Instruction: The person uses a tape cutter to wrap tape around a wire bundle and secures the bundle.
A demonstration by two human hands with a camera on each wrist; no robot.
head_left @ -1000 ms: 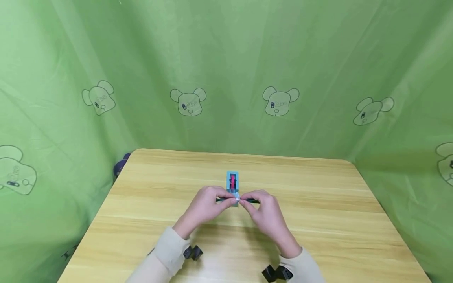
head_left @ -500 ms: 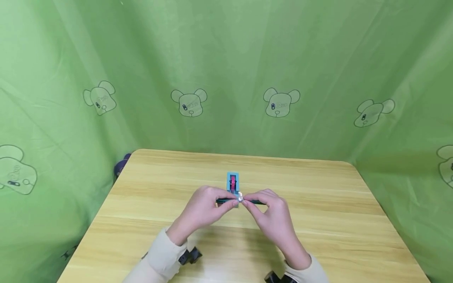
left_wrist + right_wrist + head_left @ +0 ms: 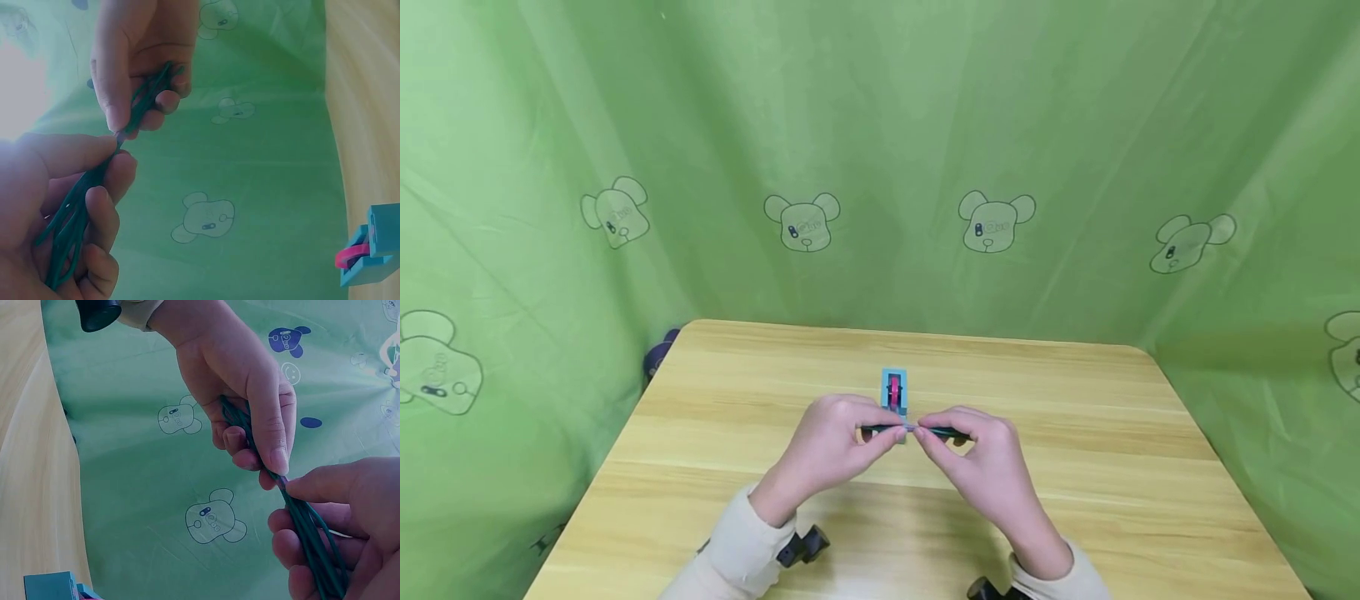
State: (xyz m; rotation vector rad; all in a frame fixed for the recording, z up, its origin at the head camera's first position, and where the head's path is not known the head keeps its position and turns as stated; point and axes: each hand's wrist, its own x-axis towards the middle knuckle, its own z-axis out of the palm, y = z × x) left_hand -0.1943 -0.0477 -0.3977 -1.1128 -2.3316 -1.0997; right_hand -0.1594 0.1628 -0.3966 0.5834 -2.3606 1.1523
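Observation:
A bundle of thin dark green cord [image 3: 65, 234] stretches between both hands above the table. My left hand [image 3: 829, 442] pinches it near the middle with thumb and index finger, the other fingers curling under the strands. Close by, my right hand [image 3: 981, 454] pinches the same bundle from the other side. Between the fingertips, a small pale strip [image 3: 911, 427], apparently clear tape, lies around the cord; fingers hide most of it. Just beyond the hands stands a blue tape dispenser [image 3: 886, 390] with a pink wheel, its near end partly covered by the fingers.
The wooden table [image 3: 1075, 433] extends on both sides of the hands. Green printed curtain [image 3: 895, 275] surrounds its back and sides. Something dark purple [image 3: 657, 354] shows past the back left corner. Black wrist cameras [image 3: 803, 546] hang under the sleeves.
My right hand has shifted slightly right and nearer, widening the gap between the fingertips. The shiny strip that stuck up there now lies narrow along the cord. The dispenser stays in place.

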